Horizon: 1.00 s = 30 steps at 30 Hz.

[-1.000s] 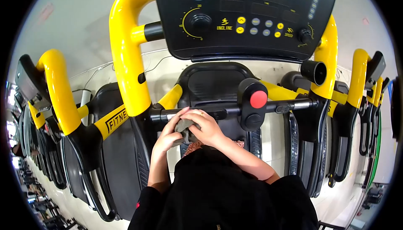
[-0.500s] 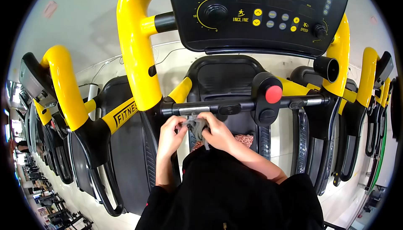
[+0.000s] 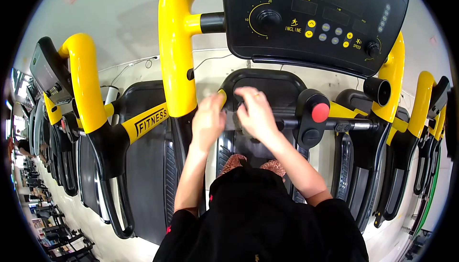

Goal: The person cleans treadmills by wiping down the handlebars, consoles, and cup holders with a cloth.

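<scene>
My left hand is raised over the left part of the treadmill's black crossbar; its fingers are smeared by motion. To its right, my right hand has its fingers stretched toward the left hand and the thumb apart from them. Between the two hands shows a small grey patch; whether it is the grey cloth or the bar's metal plate I cannot tell. The red button sits on a black housing right of my hands.
Above the bar hangs the black treadmill console with dials and buttons. A thick yellow upright rises at the left. A black cup holder is at the right. More treadmills stand on both sides.
Both hands have moved up and away from my body, and their fingers have parted. The grey cloth, plainly between my fingers before, is no longer clearly visible. The view has shifted slightly.
</scene>
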Each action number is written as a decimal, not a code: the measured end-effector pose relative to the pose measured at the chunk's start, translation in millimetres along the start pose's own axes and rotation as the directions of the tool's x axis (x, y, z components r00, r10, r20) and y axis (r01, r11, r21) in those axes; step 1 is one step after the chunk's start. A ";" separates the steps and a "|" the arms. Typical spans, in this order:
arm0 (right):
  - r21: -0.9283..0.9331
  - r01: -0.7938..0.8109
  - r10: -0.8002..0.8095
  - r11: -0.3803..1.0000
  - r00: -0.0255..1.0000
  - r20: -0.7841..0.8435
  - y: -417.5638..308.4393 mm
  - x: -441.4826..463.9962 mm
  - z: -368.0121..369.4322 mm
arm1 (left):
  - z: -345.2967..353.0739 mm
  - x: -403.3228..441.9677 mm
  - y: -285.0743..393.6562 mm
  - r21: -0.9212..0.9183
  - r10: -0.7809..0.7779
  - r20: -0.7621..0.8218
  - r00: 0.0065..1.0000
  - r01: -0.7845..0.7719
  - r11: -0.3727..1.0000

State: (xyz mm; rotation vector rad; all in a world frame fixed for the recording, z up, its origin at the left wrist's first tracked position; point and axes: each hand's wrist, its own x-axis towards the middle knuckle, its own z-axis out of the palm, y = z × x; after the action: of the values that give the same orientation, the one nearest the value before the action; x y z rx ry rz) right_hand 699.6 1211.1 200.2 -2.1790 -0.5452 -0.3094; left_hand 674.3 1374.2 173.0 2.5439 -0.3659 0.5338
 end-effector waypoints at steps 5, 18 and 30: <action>-0.294 0.120 -0.066 0.948 0.980 0.188 20.2 -50.4 55.9 | 34.0 -42.2 7.4 0.247 -0.101 0.194 0.976 0.051 0.968; -0.370 0.188 -0.095 0.910 0.962 0.256 8.2 -107.5 53.0 | 41.4 -95.0 32.0 0.221 -0.096 0.167 0.981 0.057 0.974; -0.470 0.061 0.056 0.880 0.972 0.230 9.1 -56.0 51.6 | 37.2 -37.5 12.2 0.450 -0.142 0.417 0.898 -0.068 0.891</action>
State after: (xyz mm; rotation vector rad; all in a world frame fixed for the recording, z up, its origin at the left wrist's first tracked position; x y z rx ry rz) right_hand 656.6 1231.6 140.1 -2.7181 -0.6571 -0.1964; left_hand 647.9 1350.0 132.3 3.1251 -0.3811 0.0036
